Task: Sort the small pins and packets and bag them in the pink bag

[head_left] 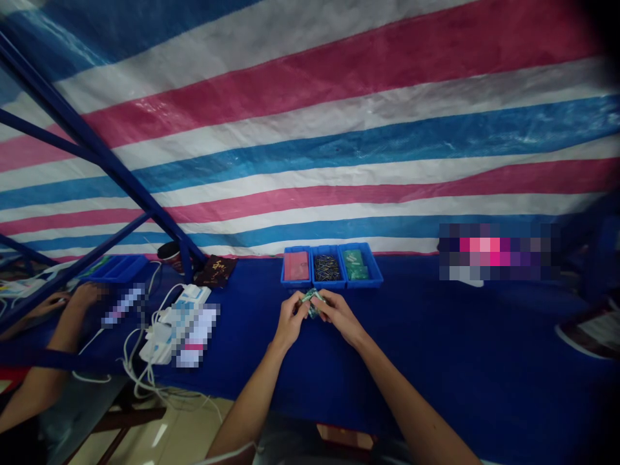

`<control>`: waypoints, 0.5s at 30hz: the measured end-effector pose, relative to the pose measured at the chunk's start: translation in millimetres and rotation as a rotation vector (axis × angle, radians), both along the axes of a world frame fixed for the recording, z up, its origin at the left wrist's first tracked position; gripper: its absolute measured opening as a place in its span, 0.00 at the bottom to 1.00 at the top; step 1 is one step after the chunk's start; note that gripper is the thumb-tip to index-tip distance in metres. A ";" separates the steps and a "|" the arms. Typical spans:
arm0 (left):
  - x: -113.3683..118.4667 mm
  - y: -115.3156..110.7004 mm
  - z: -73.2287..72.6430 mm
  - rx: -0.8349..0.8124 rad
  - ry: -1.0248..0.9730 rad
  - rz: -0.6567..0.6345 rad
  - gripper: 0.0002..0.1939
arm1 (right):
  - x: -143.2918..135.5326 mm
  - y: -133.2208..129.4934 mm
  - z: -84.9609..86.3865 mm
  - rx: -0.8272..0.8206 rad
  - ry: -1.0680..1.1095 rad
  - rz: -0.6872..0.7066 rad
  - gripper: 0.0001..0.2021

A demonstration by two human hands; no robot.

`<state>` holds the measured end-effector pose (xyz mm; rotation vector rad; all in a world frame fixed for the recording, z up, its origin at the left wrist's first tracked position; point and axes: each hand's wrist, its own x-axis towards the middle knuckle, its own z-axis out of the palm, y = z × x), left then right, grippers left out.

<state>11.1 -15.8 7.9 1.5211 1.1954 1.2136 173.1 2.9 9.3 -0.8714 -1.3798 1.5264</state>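
At far left, a co-worker's two hands (86, 296) are close together at the desk's edge of view, in front of a blue tray (119, 268); a slanting blue pole (130, 186) crosses above them; next to the right, a dark cup (170, 256) stands near the pole's foot; nearer to me lie a white power strip (191, 298) and looping white cables (138, 361), with a blurred-out flat thing (198, 336) just beside the strip; a shiny brown packet (216, 271) lies behind them.

At centre, my left hand (292, 316) has its thumb and fingers pinched on a small green thing (312, 302); the green thing is between my two hands, just in front of the bins, and its exact form is mostly hidden by my fingers; my right hand (339, 313) grips it from the other side, fingers bent inward.

Behind my hands, three blue bins (372, 270) stand side by side; the left one holds a pink stack (296, 266), the middle one a heap of screws or nails (327, 267), the right one green packets (355, 265); farther right on the blue desk (460, 336) is another blurred-out thing (489, 252); a striped sheet (310, 142) hangs behind everything.
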 end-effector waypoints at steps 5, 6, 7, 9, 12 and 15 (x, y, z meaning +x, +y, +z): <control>1.3 -2.3 1.3 -0.006 0.030 0.011 0.17 | 1.8 1.4 -2.3 0.027 0.012 0.005 0.22; 1.6 -2.5 0.8 -0.002 0.026 0.011 0.17 | 2.6 2.0 -3.0 0.027 0.015 0.007 0.21; 1.7 -2.5 0.2 0.000 0.019 0.015 0.16 | 3.4 2.5 -3.5 0.026 0.017 0.005 0.21; 1.6 -1.7 -1.6 0.001 0.001 0.029 0.16 | 4.4 2.9 -3.6 0.021 0.011 -0.005 0.21; 0.7 0.2 -5.2 -0.004 -0.021 0.053 0.16 | 3.6 2.1 -1.3 0.003 0.012 -0.008 0.20; -0.1 1.7 -8.1 -0.004 -0.046 0.079 0.16 | 1.9 1.5 0.6 -0.023 0.033 -0.028 0.19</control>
